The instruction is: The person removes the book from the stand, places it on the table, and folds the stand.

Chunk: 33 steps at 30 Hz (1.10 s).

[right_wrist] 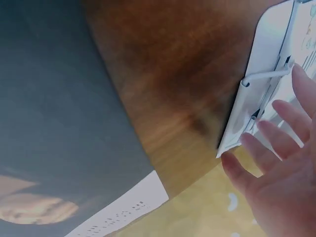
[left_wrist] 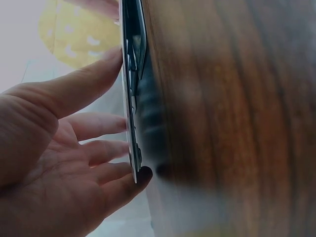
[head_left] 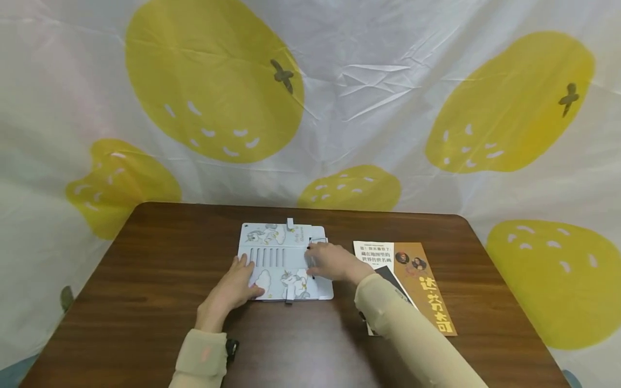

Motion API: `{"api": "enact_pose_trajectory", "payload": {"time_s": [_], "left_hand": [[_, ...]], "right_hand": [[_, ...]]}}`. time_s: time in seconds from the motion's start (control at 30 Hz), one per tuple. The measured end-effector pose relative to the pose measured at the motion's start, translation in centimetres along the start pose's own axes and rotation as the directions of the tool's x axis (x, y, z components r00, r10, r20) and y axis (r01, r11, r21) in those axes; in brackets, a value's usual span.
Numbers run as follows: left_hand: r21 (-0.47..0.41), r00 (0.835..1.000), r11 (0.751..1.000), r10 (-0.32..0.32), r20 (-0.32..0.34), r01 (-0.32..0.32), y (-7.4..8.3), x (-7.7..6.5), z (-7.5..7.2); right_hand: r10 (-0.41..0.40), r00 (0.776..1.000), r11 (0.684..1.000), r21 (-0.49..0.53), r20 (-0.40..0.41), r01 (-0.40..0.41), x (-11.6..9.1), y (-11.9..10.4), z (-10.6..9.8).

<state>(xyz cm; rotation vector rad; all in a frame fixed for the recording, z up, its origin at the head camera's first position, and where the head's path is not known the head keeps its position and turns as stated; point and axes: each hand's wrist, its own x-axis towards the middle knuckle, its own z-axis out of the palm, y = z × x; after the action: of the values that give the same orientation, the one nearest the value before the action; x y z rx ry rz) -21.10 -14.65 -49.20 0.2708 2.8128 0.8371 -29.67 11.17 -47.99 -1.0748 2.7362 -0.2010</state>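
Observation:
A white folding book stand (head_left: pixel 297 254) with unicorn drawings and a row of slots lies flat on the table. My left hand (head_left: pixel 230 285) rests at its near left side, thumb and fingers spread. In the left wrist view the fingertips touch the stand's thin panel (left_wrist: pixel 127 106), one finger reaching past its edge. At the right side, my right hand (head_left: pixel 335 262) lies over the stand beside a bent white wire support (right_wrist: pixel 266 75). Its spread fingers (right_wrist: pixel 264 150) reach the edge and wire in the right wrist view. Small clips (head_left: pixel 290 223) sit at the top and bottom edges.
Right of the stand lie books, one with an orange-brown cover (head_left: pixel 432 291) and one white and dark (head_left: pixel 373 253), partly behind my right forearm. The brown wooden table (head_left: pixel 145 302) meets a curtain (head_left: pixel 339 108) with yellow fruit prints at the back.

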Motion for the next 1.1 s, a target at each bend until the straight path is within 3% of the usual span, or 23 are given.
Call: {"api": "enact_pose_trajectory", "payload": {"time_s": [0.53, 0.8, 1.1], "left_hand": [[-0.038, 1.000, 0.999, -0.029, -0.004, 0.029, 0.4, 0.1, 0.3], [-0.038, 0.999, 0.999, -0.035, -0.006, 0.035, 0.4, 0.2, 0.2], [-0.045, 0.999, 0.998, -0.051, -0.006, 0.050, 0.3, 0.0, -0.2]], "right_hand": [[0.151, 0.984, 0.985, 0.099, -0.098, -0.141, 5.4, 1.0, -0.4], [0.223, 0.972, 0.963, 0.171, -0.069, -0.208, 8.3, 1.8, -0.7], [0.246, 0.969, 0.953, 0.189, -0.034, -0.235, 9.2, 2.2, -0.6]]}}
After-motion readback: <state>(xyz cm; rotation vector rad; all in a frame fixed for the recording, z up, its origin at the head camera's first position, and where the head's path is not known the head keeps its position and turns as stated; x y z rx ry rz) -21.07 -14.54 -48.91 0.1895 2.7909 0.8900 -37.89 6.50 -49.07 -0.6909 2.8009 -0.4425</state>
